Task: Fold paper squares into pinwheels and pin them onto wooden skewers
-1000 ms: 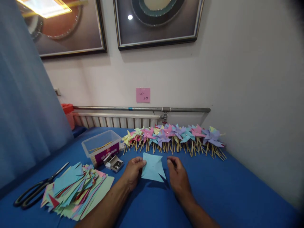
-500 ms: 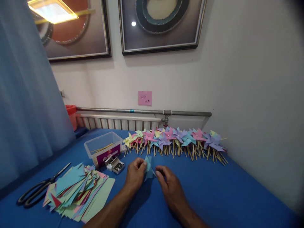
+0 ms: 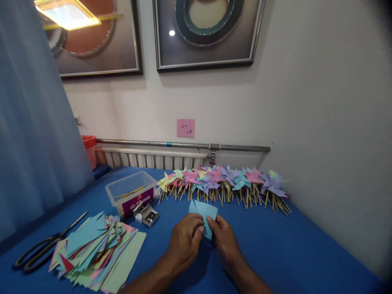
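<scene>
A light blue sheet of paper (image 3: 206, 210) with a slit at its upper left is held up over the blue cloth. My right hand (image 3: 226, 239) pinches its right side, thumb on the front face. At the lower left of the sheet, my left hand (image 3: 186, 241) is closed with curled fingers against the paper, covering that corner. Behind the hands lies a long row of finished paper pinwheels (image 3: 211, 182) on wooden sticks, in several pastel colours. An open small box of metal pins (image 3: 150, 217) sits left of my left hand.
A pile of cut coloured paper (image 3: 92, 249) lies at the left, beside black-handled scissors (image 3: 45, 249). A clear plastic tub (image 3: 128, 183) holds wooden sticks. A blue curtain (image 3: 36, 122) hangs at the left, and a pipe (image 3: 183, 145) runs along the wall behind.
The blue paper, earlier seen narrow and folded-looking, now shows a broad flat face. My right hand has taken its right side; my left hand has moved to its lower left.
</scene>
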`<action>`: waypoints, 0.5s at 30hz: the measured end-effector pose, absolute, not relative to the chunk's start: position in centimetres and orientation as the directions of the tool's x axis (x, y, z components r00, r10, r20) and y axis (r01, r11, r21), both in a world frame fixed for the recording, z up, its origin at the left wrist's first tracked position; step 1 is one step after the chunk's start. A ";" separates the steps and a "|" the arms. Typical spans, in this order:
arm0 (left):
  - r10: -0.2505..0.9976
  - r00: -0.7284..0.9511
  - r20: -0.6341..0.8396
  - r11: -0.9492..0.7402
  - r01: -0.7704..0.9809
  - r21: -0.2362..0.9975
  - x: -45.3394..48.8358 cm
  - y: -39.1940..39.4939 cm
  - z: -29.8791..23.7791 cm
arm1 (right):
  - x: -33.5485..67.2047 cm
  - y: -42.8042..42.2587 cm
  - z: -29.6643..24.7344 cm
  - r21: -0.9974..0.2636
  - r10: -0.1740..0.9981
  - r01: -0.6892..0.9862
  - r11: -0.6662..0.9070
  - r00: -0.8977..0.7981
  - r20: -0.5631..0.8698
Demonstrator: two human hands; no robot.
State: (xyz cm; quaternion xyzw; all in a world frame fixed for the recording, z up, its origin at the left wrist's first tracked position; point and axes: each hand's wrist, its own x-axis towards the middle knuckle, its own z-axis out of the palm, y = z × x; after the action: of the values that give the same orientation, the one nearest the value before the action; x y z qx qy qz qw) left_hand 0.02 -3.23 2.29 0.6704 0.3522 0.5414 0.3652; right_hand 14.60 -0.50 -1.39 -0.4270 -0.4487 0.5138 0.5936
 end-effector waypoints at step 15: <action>0.999 0.010 -0.051 0.052 -0.234 0.971 -1.8 1.1 1.2 | 13.9 -1.6 -0.3 -0.910 1.000 -0.414 -0.018 -0.026 -0.008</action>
State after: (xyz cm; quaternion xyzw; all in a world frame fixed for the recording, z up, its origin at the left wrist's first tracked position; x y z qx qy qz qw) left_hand -1.85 1.13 1.21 0.4257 0.4492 0.5413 0.5692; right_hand 13.87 -1.59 -0.27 -0.3800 -0.3854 0.6038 0.5852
